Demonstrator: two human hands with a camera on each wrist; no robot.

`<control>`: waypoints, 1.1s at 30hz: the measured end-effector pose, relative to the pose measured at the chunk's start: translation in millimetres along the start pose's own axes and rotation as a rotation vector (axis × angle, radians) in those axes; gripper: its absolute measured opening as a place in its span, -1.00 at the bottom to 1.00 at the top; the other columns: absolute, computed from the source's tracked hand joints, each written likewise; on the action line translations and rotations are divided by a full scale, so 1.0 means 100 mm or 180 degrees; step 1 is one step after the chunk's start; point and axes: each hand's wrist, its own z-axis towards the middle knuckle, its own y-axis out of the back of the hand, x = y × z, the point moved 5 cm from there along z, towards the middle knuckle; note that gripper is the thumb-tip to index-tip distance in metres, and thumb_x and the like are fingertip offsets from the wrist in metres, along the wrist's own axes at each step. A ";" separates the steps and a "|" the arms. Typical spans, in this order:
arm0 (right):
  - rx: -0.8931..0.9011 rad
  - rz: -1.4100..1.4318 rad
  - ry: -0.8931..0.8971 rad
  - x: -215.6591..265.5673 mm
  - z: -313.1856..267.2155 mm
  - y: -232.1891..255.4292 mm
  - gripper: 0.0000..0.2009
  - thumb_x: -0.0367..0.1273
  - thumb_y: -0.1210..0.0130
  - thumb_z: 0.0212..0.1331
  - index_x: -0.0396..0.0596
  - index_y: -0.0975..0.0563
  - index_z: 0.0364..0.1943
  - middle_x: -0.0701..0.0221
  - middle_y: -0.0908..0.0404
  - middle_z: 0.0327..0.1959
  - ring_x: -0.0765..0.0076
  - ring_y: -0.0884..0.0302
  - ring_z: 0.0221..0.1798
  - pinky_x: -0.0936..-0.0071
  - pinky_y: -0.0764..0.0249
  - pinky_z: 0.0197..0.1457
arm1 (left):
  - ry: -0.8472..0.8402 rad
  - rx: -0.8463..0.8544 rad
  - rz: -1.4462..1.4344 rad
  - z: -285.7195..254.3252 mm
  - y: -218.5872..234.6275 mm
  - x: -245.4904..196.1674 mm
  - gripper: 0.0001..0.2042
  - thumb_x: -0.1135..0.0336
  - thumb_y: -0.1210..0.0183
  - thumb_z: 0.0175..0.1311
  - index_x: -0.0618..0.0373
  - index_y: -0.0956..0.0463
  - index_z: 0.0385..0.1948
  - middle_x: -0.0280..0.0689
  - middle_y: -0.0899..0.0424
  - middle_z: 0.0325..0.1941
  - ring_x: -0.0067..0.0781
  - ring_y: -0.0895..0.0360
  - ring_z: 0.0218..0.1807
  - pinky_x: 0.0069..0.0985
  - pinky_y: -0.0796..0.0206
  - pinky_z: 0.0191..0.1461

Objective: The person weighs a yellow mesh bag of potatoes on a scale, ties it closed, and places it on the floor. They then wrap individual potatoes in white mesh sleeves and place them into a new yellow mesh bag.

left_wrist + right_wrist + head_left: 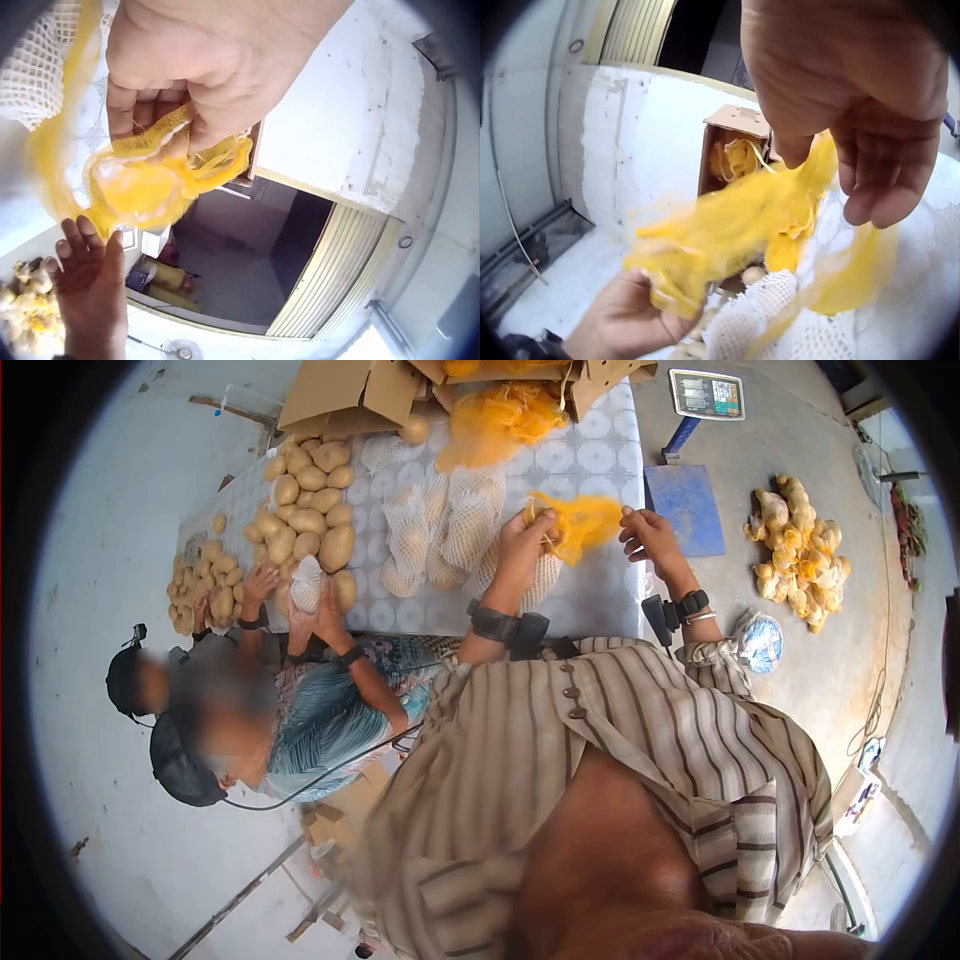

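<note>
My left hand (521,552) pinches the gathered rim of a yellow mesh bag (588,526) above the table. In the left wrist view, the bag's mouth (139,187) hangs spread below the thumb and fingers. Beyond the bag's far end is my right hand (655,542), its fingers loosely extended and apart. The left wrist view shows that right hand (91,281) with its fingertips close to the blurred mesh. White foam net sleeves (474,500) with rounded goods inside lie just left of and beneath my left hand.
Bare potatoes (312,500) are heaped at the table's left, where another person's hands (318,618) hold one in a white sleeve. Cardboard boxes (350,398) and more yellow mesh (505,420) occupy the back. Right of the table stand a scale (685,510) and a pile of yellow-netted bundles (800,555).
</note>
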 end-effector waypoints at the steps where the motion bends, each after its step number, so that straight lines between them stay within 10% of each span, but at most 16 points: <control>1: 0.0026 -0.0006 -0.0006 0.01 0.02 0.00 -0.55 -0.03 -0.14 0.14 -0.22 -0.50 -0.24 0.36 -0.56 -0.46 0.52 -0.49 -0.54 0.58 -0.44 -0.53 | 0.0025 -0.0043 -0.0034 -0.02 -0.03 0.01 -0.83 0.34 -0.15 0.24 0.23 -0.51 -0.22 -0.37 -0.56 -0.44 -0.57 -0.53 -0.42 -0.61 -0.45 -0.31; 5: -0.0195 -0.0342 0.0501 0.20 0.07 0.11 -0.61 -0.09 -0.19 0.12 -0.15 -0.51 -0.23 0.43 -0.51 -0.45 0.59 -0.45 -0.49 0.59 -0.44 -0.46 | -0.0077 -0.0058 -0.0018 0.00 -0.06 0.03 -0.79 0.32 -0.17 0.24 0.23 -0.50 -0.19 -0.37 -0.56 -0.37 -0.58 -0.53 -0.39 -0.62 -0.45 -0.29; 11: 0.1033 -0.0628 0.1158 0.40 -0.17 -0.44 -0.56 -0.14 -0.21 0.12 -0.09 -0.48 0.01 0.48 -0.55 -0.20 0.60 -0.44 -0.28 0.60 -0.43 -0.22 | -0.0075 0.0521 0.0015 -0.02 -0.29 0.09 -0.76 0.32 -0.14 0.27 0.27 -0.48 -0.13 -0.35 -0.57 -0.26 -0.61 -0.53 -0.27 -0.63 -0.41 -0.18; 16: 0.1556 -0.0140 0.0447 0.20 -0.02 -0.47 -0.70 -0.27 -0.15 0.19 -0.11 -0.53 -0.05 0.51 -0.59 -0.20 0.66 -0.47 -0.21 0.66 -0.40 -0.12 | -0.0016 0.0443 -0.0066 -0.09 -0.27 0.20 -0.76 0.32 -0.09 0.30 0.30 -0.46 -0.12 -0.30 -0.57 -0.23 -0.56 -0.55 -0.20 -0.61 -0.40 -0.11; 26: 0.0821 0.2518 -0.0295 0.11 0.09 -0.33 -0.87 -0.36 0.08 0.33 -0.11 -0.44 -0.22 0.47 -0.51 -0.41 0.55 -0.48 -0.31 0.62 -0.50 -0.25 | 0.0262 0.0412 -0.1610 0.01 -0.08 0.34 -0.74 0.28 -0.05 0.34 0.24 -0.41 -0.06 -0.30 -0.56 -0.20 -0.39 -0.57 -0.17 -0.52 -0.46 -0.09; 28: 0.0680 0.2822 -0.0482 0.07 0.14 -0.29 -0.87 -0.36 0.11 0.35 -0.11 -0.41 -0.22 0.46 -0.48 -0.43 0.54 -0.45 -0.34 0.63 -0.48 -0.32 | 0.0268 0.2753 -0.2720 0.09 -0.07 0.48 -0.71 0.28 -0.11 0.29 0.25 -0.40 -0.05 -0.28 -0.54 -0.17 -0.44 -0.54 -0.12 -0.53 -0.44 -0.10; 29: 0.0875 0.2863 -0.0459 0.02 0.19 -0.26 -0.87 -0.34 0.11 0.35 -0.09 -0.41 -0.24 0.49 -0.43 -0.48 0.54 -0.39 -0.42 0.63 -0.42 -0.39 | 0.0272 0.2750 -0.2715 -0.02 -0.21 0.41 -0.71 0.28 -0.11 0.29 0.25 -0.40 -0.05 -0.28 -0.54 -0.17 -0.44 -0.54 -0.12 -0.53 -0.44 -0.10; 31: 0.1058 0.2903 -0.0442 -0.01 0.23 -0.21 -0.86 -0.33 0.11 0.36 -0.08 -0.41 -0.26 0.53 -0.39 -0.53 0.54 -0.33 -0.50 0.62 -0.36 -0.47 | 0.0038 0.0563 -0.0122 -0.14 -0.25 0.26 -0.68 0.35 -0.15 0.23 0.27 -0.40 -0.03 -0.28 -0.55 -0.19 -0.53 -0.52 -0.15 -0.58 -0.41 -0.13; 33: 0.1679 0.2972 -0.0393 0.11 0.12 -0.21 -0.87 -0.32 0.08 0.34 -0.06 -0.41 -0.30 0.59 -0.28 -0.59 0.58 -0.17 -0.62 0.63 -0.20 -0.59 | -0.0280 0.0491 0.0467 -0.10 -0.20 0.30 -0.68 0.39 -0.15 0.20 0.28 -0.41 -0.02 -0.28 -0.56 -0.18 -0.55 -0.51 -0.16 -0.61 -0.40 -0.14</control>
